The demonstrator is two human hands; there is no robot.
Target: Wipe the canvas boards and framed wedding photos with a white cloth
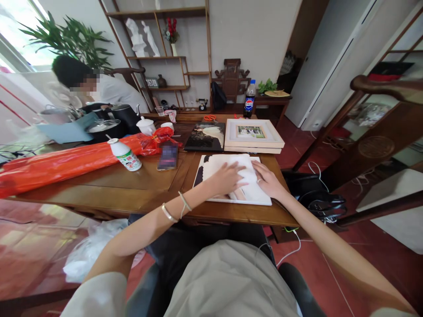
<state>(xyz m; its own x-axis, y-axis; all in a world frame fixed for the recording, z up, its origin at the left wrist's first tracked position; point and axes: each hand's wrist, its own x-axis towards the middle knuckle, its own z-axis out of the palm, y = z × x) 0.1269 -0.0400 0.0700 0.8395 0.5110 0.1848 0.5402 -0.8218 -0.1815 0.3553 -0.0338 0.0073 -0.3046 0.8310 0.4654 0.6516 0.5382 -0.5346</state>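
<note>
A thin, stiff canvas panel (231, 182) is pressed flat on the worktop (132, 189) by both open hands, left (228, 178) and right (269, 181); it looks light and is best gripped at its edges.

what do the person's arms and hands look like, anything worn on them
Both forearms are bare, with short pale sleeves showing only at the upper arms. The left wrist carries a slim metal bangle and a thin light cord bracelet. The left hand shows no ring in this view. The right hand has a thin ring on one finger.
</note>
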